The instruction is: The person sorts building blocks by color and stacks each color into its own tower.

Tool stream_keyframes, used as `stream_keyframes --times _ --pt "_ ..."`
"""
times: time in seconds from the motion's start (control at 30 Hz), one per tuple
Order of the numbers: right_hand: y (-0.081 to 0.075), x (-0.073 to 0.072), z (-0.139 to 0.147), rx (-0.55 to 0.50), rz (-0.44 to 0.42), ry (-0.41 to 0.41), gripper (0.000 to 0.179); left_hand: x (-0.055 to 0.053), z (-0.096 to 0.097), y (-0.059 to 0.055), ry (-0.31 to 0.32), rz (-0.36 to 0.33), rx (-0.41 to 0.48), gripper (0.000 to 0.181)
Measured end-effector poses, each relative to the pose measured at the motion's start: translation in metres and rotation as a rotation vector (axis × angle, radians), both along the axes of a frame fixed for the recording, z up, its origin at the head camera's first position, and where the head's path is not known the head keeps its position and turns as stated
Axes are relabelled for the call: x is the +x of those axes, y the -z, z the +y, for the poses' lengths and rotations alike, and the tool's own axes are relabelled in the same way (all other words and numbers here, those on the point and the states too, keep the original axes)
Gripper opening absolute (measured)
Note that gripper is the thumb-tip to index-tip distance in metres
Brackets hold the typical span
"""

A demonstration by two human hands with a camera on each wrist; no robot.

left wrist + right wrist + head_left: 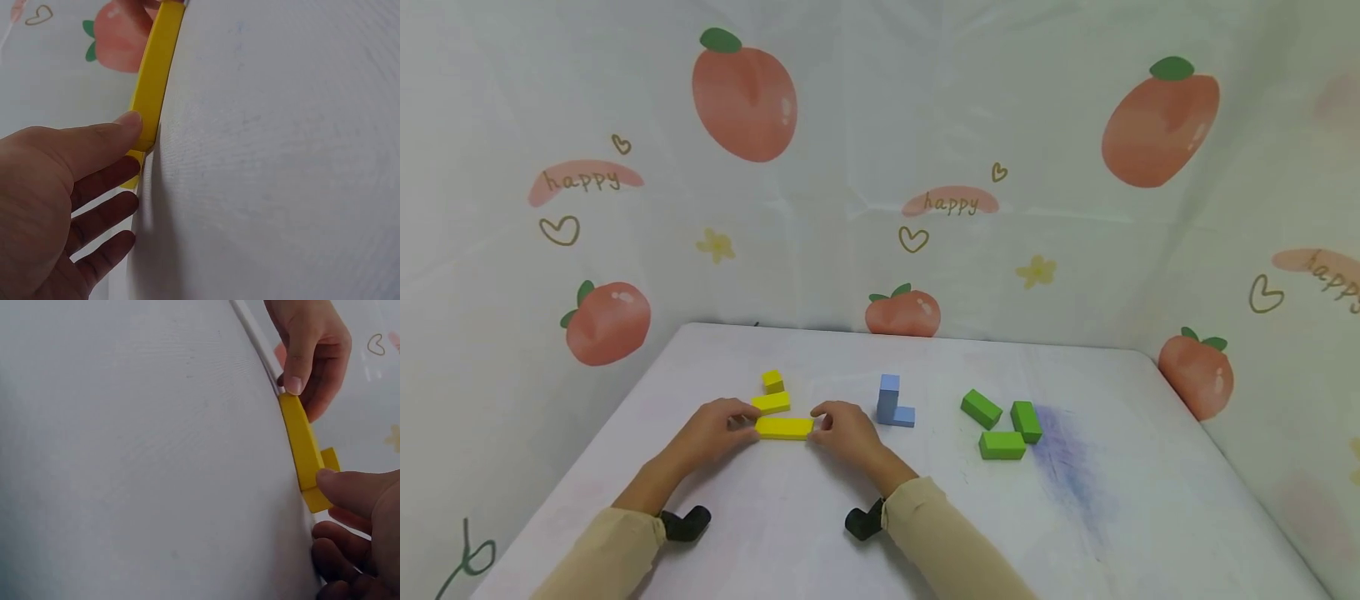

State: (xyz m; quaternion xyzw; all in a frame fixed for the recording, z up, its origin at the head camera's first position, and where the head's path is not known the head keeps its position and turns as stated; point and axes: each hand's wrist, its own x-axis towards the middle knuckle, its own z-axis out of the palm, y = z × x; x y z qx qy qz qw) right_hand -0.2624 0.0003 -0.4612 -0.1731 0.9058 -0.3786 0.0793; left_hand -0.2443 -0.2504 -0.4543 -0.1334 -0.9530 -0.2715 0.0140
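Observation:
A long yellow block point(784, 429) lies on the white table between the two hands. My left hand point(718, 429) pinches its left end, the thumb showing on the block in the left wrist view. At the opposite end, my right hand point(848, 433) holds it with thumb point(334, 483) and fingers; part of that grip is hidden behind the block. Just behind lies a shorter yellow block point(771, 403), close to the left fingertips. Farther back sits a small yellow cube-like block point(772, 382).
Right of the hands, an upright blue block point(888, 400) stands beside a low blue block point(905, 417). Three green blocks point(1002, 446) lie farther right, near a purple-blue smudge on the table point(925, 533). A fruit-printed sheet point(850, 125) hangs behind.

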Motion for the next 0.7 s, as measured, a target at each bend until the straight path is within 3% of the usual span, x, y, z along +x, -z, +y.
stream_keyframes --times 0.27,0.53,0.7 --pt "0.006 -0.003 0.004 0.043 0.077 0.019 0.027 -0.007 0.006 -0.001 -0.006 -0.024 0.0 0.031" --pt "0.006 -0.004 0.009 -0.011 0.014 0.04 0.028 -0.012 0.013 0.0 -0.016 -0.055 -0.017 0.031" --pt "0.006 -0.007 0.009 -0.02 0.037 0.05 0.027 -0.014 0.016 -0.002 -0.028 -0.069 -0.012 0.032"
